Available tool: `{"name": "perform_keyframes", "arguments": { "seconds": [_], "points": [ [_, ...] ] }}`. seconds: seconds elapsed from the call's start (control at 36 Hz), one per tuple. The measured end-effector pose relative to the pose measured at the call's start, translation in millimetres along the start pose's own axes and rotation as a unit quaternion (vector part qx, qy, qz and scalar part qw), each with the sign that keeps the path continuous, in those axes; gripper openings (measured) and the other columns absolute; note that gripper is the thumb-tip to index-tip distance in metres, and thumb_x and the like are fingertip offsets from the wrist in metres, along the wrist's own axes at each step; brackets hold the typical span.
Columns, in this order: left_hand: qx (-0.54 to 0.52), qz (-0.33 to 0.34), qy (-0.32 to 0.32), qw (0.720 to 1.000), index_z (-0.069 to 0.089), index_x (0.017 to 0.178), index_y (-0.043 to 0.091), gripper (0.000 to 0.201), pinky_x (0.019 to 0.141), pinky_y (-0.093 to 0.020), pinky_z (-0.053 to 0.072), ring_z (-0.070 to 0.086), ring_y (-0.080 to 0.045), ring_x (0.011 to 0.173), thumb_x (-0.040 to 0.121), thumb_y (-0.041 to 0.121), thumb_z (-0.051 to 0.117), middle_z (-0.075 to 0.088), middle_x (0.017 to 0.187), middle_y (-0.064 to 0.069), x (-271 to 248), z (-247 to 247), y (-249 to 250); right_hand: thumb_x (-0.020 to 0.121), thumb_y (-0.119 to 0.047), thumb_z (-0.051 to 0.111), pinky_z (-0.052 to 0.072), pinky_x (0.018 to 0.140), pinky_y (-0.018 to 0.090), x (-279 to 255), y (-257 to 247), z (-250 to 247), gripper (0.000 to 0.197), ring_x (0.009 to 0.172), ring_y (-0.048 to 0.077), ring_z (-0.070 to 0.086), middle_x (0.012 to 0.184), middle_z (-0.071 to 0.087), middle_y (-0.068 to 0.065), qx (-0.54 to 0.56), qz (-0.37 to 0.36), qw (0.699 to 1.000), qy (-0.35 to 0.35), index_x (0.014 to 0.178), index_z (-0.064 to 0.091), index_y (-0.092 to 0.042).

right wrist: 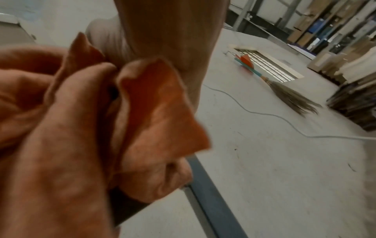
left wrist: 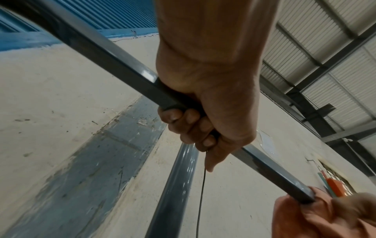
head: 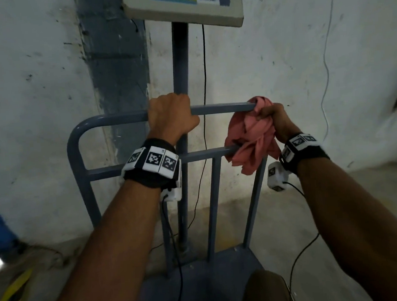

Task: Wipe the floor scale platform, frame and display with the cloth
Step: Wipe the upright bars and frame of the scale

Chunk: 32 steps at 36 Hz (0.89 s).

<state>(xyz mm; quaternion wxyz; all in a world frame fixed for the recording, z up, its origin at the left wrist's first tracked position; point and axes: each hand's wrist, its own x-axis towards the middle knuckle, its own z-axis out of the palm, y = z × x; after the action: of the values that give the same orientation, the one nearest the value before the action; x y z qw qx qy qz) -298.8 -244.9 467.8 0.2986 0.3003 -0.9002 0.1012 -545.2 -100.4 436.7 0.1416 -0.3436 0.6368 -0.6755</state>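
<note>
Two hands are on the grey top rail (head: 222, 108) of the floor scale's frame: the left hand (head: 170, 115) has its grip curled fully round the rail, and the right hand (head: 277, 120) clutches the pink cloth (head: 251, 136) bunched over the rail's right end, below the display (head: 182, 5).

My head view is dim and flat, its corners smeared by the wide lens. The left wrist view is brighter: glare streaks the grey post (left wrist: 179, 182). The right wrist view is softest, with the cloth (right wrist: 142, 122) near the lens out of focus (the far floor looks washed-out).
</note>
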Motion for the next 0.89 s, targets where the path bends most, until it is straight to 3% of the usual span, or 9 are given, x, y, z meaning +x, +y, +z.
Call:
{"name": "perform_keyframes", "arguments": {
  "seconds": [0.14, 0.22, 0.31, 0.44, 0.53, 0.61, 0.72, 0.81, 0.89],
  "points": [
    [-0.007, -0.004, 0.005, 1.000, 0.049, 0.089, 0.018, 0.024, 0.074, -0.036, 0.037, 0.051, -0.022, 0.075, 0.092, 0.039, 0.060, 0.055, 0.081, -0.004, -0.7, -0.3, 2.7, 0.055, -0.013, 0.049, 0.053, 0.075, 0.031, -8.4, 4.0, 2.8, 0.050, 0.079, 0.026, 0.066, 0.086, 0.069, 0.012, 0.072, 0.017, 0.997, 0.013, 0.099, 0.071, -0.006],
    [0.000, -0.005, 0.004, 1.000, 0.050, 0.088, 0.017, 0.024, 0.072, -0.035, 0.037, 0.052, -0.021, 0.072, 0.092, 0.039, 0.060, 0.049, 0.072, -0.002, -1.2, 0.1, 3.5, 0.063, -0.018, 0.045, 0.054, 0.067, 0.027, -20.2, 12.7, 4.2, 0.039, 0.071, 0.021, 0.068, 0.077, 0.071, 0.006, 0.130, 0.023, 0.991, 0.000, 0.095, 0.065, -0.006],
    [0.001, -0.004, 0.010, 1.000, 0.050, 0.087, 0.017, 0.024, 0.072, -0.035, 0.037, 0.051, -0.021, 0.071, 0.092, 0.039, 0.060, 0.051, 0.072, -0.002, -1.3, 0.7, 3.2, 0.066, -0.021, 0.049, 0.056, 0.066, 0.027, -25.5, 24.0, 5.7, 0.037, 0.073, 0.024, 0.067, 0.081, 0.070, 0.010, 0.163, 0.018, 0.986, 0.025, 0.095, 0.063, -0.004],
    [0.001, 0.000, 0.017, 1.000, 0.050, 0.090, 0.018, 0.024, 0.072, -0.035, 0.036, 0.050, -0.022, 0.073, 0.092, 0.039, 0.060, 0.053, 0.079, -0.005, -2.5, 0.2, 2.2, 0.063, -0.029, 0.067, 0.053, 0.076, 0.046, -20.0, 44.1, 9.3, 0.041, 0.082, 0.032, 0.063, 0.092, 0.066, 0.018, 0.103, -0.019, 0.984, 0.142, 0.095, 0.072, -0.004],
    [0.008, -0.004, 0.017, 1.000, 0.056, 0.093, 0.017, 0.022, 0.071, -0.035, 0.036, 0.050, -0.022, 0.073, 0.093, 0.039, 0.059, 0.053, 0.078, -0.005, -2.6, 0.4, 2.8, 0.081, -0.029, 0.066, 0.058, 0.081, 0.051, -19.5, 56.9, 13.9, 0.019, 0.083, 0.027, 0.069, 0.091, 0.074, 0.008, 0.050, -0.066, 0.975, 0.207, 0.091, 0.077, -0.017],
    [0.005, -0.002, 0.021, 1.000, 0.063, 0.098, 0.014, 0.025, 0.072, -0.035, 0.037, 0.051, -0.022, 0.074, 0.092, 0.038, 0.059, 0.054, 0.080, -0.005, -1.7, 2.7, 3.3, 0.084, -0.041, 0.067, 0.057, 0.087, 0.047, -26.8, 63.9, 26.7, 0.030, 0.091, 0.022, 0.070, 0.099, 0.074, 0.001, -0.019, -0.071, 0.957, 0.279, 0.103, 0.071, -0.018],
    [0.004, -0.003, 0.023, 1.000, 0.064, 0.102, 0.012, 0.028, 0.075, -0.035, 0.036, 0.050, -0.022, 0.076, 0.093, 0.039, 0.060, 0.055, 0.082, -0.005, -0.8, 4.8, 3.0, 0.095, -0.039, 0.066, 0.045, 0.078, 0.029, -38.2, 75.7, 44.0, 0.040, 0.089, 0.020, 0.058, 0.100, 0.062, 0.000, -0.076, -0.082, 0.935, 0.337, 0.119, 0.055, -0.010],
    [0.009, -0.002, 0.026, 1.000, 0.064, 0.100, 0.012, 0.028, 0.073, -0.035, 0.035, 0.049, -0.021, 0.074, 0.094, 0.038, 0.060, 0.054, 0.080, -0.005, -0.4, 5.3, 3.7, 0.094, -0.041, 0.067, 0.052, 0.089, 0.032, -37.3, 81.1, 46.9, 0.044, 0.097, 0.018, 0.062, 0.112, 0.068, 0.003, -0.089, -0.094, 0.920, 0.370, 0.128, 0.057, -0.016],
    [0.010, -0.001, 0.024, 1.000, 0.063, 0.099, 0.011, 0.028, 0.072, -0.035, 0.036, 0.050, -0.022, 0.074, 0.094, 0.038, 0.060, 0.053, 0.080, -0.006, 1.0, 7.3, 3.4, 0.092, -0.037, 0.071, 0.054, 0.090, 0.033, -34.9, 74.3, 43.5, 0.039, 0.095, 0.017, 0.063, 0.111, 0.068, 0.002, -0.112, -0.082, 0.918, 0.370, 0.123, 0.060, -0.016]
  ]
}}
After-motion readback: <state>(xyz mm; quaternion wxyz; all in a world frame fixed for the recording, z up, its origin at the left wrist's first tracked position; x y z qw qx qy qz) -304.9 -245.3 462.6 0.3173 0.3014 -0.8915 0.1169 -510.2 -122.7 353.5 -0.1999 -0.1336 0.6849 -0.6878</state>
